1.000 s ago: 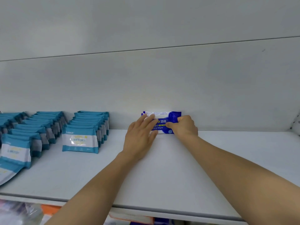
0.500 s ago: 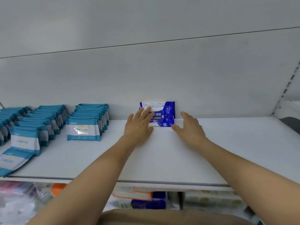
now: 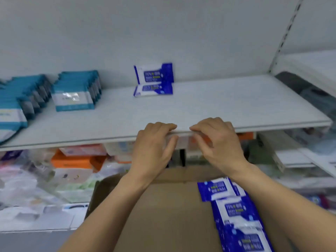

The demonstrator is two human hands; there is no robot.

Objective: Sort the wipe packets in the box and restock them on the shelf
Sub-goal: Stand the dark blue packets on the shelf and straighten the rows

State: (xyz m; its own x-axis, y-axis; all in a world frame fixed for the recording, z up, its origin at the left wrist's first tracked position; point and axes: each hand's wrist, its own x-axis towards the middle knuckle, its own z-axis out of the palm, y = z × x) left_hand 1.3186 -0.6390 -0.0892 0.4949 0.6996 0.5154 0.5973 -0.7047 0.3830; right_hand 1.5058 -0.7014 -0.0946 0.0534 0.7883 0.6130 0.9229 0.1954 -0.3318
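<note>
From the head view, I see both of my hands empty at the front edge of the shelf (image 3: 218,106). The left hand (image 3: 154,144) has its fingers loosely curled with nothing in them, and the right hand (image 3: 218,140) is the same, fingertips hooked slightly downward just over the lip. Neither pinches a packet.

At the back of the shelf, one dark blue wipe packet (image 3: 153,73) stands upright against the rear wall, with a second blue packet (image 3: 153,90) lying flat just in front of it. To the left stand rows of teal packets (image 3: 76,90), well apart from the blue pair.

Below my forearms sits the cardboard box (image 3: 163,206), with more blue packets in the box (image 3: 234,211) bunched along its right side.

I judge I am between placements: the blue row is only begun. The next move calls for lowering a hand into the box's right side, gripping a blue packet, and standing it in front of the upright one; the flat one likely needs righting too.
</note>
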